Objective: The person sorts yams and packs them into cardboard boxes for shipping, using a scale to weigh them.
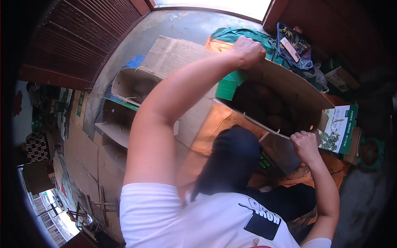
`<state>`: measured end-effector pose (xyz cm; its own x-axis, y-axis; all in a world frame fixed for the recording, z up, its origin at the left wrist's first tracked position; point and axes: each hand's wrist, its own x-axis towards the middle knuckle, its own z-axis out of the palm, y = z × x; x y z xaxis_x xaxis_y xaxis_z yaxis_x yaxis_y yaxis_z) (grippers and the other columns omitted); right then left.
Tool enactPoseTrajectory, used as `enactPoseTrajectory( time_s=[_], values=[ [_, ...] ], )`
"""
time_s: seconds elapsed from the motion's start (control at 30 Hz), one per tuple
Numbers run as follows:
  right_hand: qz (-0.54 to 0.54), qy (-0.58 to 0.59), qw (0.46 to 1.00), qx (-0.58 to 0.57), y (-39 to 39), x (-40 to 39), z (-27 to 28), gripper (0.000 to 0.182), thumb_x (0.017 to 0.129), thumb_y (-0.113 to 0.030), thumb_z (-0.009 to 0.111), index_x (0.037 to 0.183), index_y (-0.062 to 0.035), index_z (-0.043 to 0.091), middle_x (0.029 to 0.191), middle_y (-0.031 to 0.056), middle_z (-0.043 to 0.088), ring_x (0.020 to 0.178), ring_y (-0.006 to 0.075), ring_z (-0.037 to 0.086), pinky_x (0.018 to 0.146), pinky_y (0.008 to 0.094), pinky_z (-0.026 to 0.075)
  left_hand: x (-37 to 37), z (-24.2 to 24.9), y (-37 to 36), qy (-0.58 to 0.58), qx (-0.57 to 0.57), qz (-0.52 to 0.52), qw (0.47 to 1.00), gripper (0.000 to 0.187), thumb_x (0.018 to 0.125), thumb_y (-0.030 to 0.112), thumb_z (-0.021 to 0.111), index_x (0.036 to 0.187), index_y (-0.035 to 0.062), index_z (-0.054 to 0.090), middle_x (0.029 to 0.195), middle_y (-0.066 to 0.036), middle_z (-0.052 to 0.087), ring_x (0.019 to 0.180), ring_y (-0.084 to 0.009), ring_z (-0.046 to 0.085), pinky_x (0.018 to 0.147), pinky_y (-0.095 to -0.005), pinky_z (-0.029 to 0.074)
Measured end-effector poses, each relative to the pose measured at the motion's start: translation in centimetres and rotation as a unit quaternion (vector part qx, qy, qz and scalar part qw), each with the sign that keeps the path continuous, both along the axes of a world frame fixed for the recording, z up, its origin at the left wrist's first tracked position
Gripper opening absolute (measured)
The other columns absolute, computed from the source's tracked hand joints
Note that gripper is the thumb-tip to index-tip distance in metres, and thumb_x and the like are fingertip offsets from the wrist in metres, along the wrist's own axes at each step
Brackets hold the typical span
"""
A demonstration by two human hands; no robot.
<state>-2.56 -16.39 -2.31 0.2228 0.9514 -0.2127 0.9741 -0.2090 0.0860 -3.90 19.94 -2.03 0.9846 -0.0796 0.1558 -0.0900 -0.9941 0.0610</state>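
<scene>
An open cardboard box (295, 86) lies in front of me, with dark, roundish contents (264, 103) in its shadowed inside. My left hand (249, 52) is closed on its far edge, near the left end. On the near edge, toward the right end, my right hand (306, 146) has its fingers wrapped over the rim. A white and green printed flap (338, 129) sticks out at the right end, and a green flap (227, 86) shows at the left. Below the box, partly hidden by my knee, is a device with a lit green display (264, 162).
More open cartons (136, 84) stand to the left, one with round things inside. Orange sheeting (219, 124) lies under and around the box. A patterned bag (294, 45) rests beyond it, and a green round object (370, 153) sits at the right. Flattened cardboard (82, 153) covers the left floor.
</scene>
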Motion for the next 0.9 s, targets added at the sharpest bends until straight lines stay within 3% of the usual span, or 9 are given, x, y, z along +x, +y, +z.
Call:
enactPoseTrajectory(
  time_s=[0.23,0.37,0.47,0.57,0.63,0.7,0.73,0.83,0.9],
  values=[
    [0.046,0.114,0.984,0.133,19.7,-1.1,-9.6,0.007,0.069,-0.008,0.054,0.068,-0.0083,0.061,0.074,0.0096,0.066,0.074,0.0272,0.065,0.059,0.0396,0.051,-5.7,1.5,15.3,0.046,0.167,0.14,0.975,0.011,0.076,0.02,0.059,0.074,0.0189,0.07,0.076,-0.009,0.068,0.075,-0.0282,0.068,0.064,-0.0388,0.052],
    [0.035,0.167,0.978,0.119,29.9,-4.3,-11.6,0.011,0.071,-0.006,0.052,0.068,-0.0073,0.063,0.075,0.0141,0.066,0.074,0.0316,0.066,0.063,0.0423,0.053,-8.2,0.4,22.5,0.074,0.238,0.244,0.937,0.015,0.077,0.018,0.055,0.074,0.018,0.07,0.079,-0.01,0.069,0.078,-0.0282,0.068,0.065,-0.0381,0.053],
    [0.057,0.289,0.95,0.099,33.5,-7.1,-11.4,0.013,0.069,-0.006,0.056,0.078,-0.0087,0.065,0.08,0.0103,0.067,0.079,0.0312,0.065,0.068,0.0415,0.052,-12.1,-2.7,26.2,0.096,0.27,0.343,0.894,0.019,0.079,0.017,0.052,0.077,0.0183,0.07,0.086,-0.009,0.069,0.084,-0.0277,0.067,0.071,-0.0391,0.053],
    [0.183,0.344,0.896,0.211,30.6,-6.8,-9.7,0.032,0.076,-0.003,0.056,0.107,-0.01,0.061,0.103,0.0067,0.062,0.097,0.0273,0.059,0.079,0.0372,0.049,-15.8,-6.0,27.4,0.127,0.115,0.476,0.863,0.021,0.082,0.016,0.055,0.097,0.0194,0.07,0.105,-0.008,0.067,0.102,-0.0276,0.062,0.086,-0.0397,0.048],
    [0.118,0.385,0.886,0.229,26.2,-5.0,-8.9,0.036,0.079,-0.003,0.057,0.115,-0.0103,0.058,0.107,0.0071,0.061,0.099,0.0259,0.058,0.083,0.0363,0.048,-17.2,-7.2,25.5,0.001,0.144,0.467,0.872,0.029,0.083,0.018,0.059,0.111,0.0201,0.064,0.118,-0.007,0.061,0.112,-0.0279,0.055,0.094,-0.0399,0.043],
    [-0.011,0.383,0.906,0.178,19.8,-2.1,-9.7,0.033,0.081,-0.002,0.06,0.113,-0.0078,0.059,0.106,0.0105,0.061,0.097,0.0292,0.059,0.082,0.0354,0.049,-18.0,-6.2,21.0,-0.051,0.089,0.475,0.874,0.047,0.082,0.021,0.066,0.127,0.0199,0.054,0.133,-0.008,0.05,0.124,-0.0298,0.045,0.102,-0.0408,0.037],
    [-0.073,0.379,0.902,0.192,16.4,-0.8,-10.5,0.029,0.082,-0.001,0.059,0.111,-0.0058,0.06,0.104,0.0125,0.061,0.095,0.0302,0.06,0.081,0.0339,0.049,-18.5,-6.4,18.7,-0.105,0.065,0.453,0.883,0.045,0.082,0.021,0.065,0.125,0.0174,0.055,0.131,-0.011,0.052,0.122,-0.0315,0.046,0.101,-0.0425,0.037],
    [-0.305,0.416,0.834,0.196,4.9,1.8,-13.2,0.023,0.086,0.001,0.054,0.107,0.0028,0.061,0.096,0.0135,0.063,0.087,0.0211,0.063,0.078,0.0292,0.049,-19.4,-6.5,10.0,-0.141,-0.066,0.392,0.907,0.043,0.081,0.02,0.065,0.123,0.0135,0.057,0.129,-0.014,0.053,0.123,-0.0348,0.045,0.103,-0.0445,0.036],
    [-0.368,0.4,0.803,0.244,-2.0,2.2,-14.0,0.021,0.088,0.0,0.052,0.106,0.0047,0.06,0.094,0.0105,0.063,0.086,0.0168,0.062,0.077,0.0277,0.05,-19.6,-7.8,4.6,-0.119,-0.154,0.356,0.914,0.04,0.081,0.018,0.066,0.12,0.013,0.06,0.128,-0.015,0.054,0.123,-0.0352,0.045,0.103,-0.0435,0.036]
  ],
)
